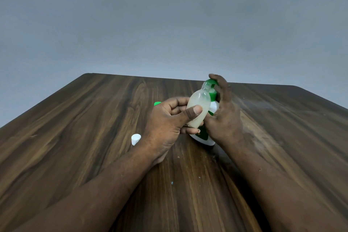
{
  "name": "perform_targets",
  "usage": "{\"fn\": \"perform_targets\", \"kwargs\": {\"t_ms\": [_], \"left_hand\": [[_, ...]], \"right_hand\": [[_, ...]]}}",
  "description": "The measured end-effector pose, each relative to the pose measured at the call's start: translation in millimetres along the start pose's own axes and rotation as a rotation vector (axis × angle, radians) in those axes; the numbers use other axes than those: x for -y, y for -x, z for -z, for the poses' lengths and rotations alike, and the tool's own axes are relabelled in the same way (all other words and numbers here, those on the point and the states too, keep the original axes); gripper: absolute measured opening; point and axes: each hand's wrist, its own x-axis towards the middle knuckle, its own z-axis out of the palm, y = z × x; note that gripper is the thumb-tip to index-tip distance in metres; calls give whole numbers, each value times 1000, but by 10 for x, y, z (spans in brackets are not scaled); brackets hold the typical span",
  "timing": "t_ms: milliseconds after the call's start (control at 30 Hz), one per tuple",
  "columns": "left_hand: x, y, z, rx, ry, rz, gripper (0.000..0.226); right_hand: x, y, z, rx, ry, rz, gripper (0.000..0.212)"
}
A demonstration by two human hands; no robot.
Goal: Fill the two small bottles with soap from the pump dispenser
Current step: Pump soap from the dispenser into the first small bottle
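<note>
My left hand (165, 124) grips a small translucent bottle (197, 107), tilted so its open neck meets the nozzle of the pump dispenser. Pale soap fills the bottle's lower part. The white dispenser (202, 136) with a green pump head (211, 82) stands on the table behind the bottle. My right hand (224, 111) wraps its side, with the fingers resting on top of the pump head. A white cap (136, 138) lies on the table left of my left wrist. A green object (157, 103) peeks out behind my left hand, mostly hidden.
The dark wooden table (94, 137) stretches to a far edge against a grey wall. Small pale specks lie on the wood near my forearms, and a dusty smear marks the table's right side.
</note>
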Motion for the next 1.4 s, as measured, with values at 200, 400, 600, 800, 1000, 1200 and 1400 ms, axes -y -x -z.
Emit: {"fn": "perform_targets", "kwargs": {"t_ms": [200,400,600,800,1000,1200,1400], "left_hand": [[3,-9,5,0,-3,-5,34],[5,-4,-2,3,0,0,31],[17,2,-6,5,4,9,29],[2,-9,12,13,6,-6,31],[24,-4,18,11,-27,-2,32],[6,-5,-1,13,2,-3,30],[-12,-3,1,12,6,-8,31]], "right_hand": [[19,1,-10,2,-15,0,95],[-4,-16,-6,-1,21,11,81],[-34,-9,-14,-10,10,-2,83],[-25,-14,-21,-4,20,11,94],[-8,-8,-18,-15,-3,14,76],[-13,-9,-16,-2,-1,-3,88],[-18,-14,-21,2,15,2,90]]}}
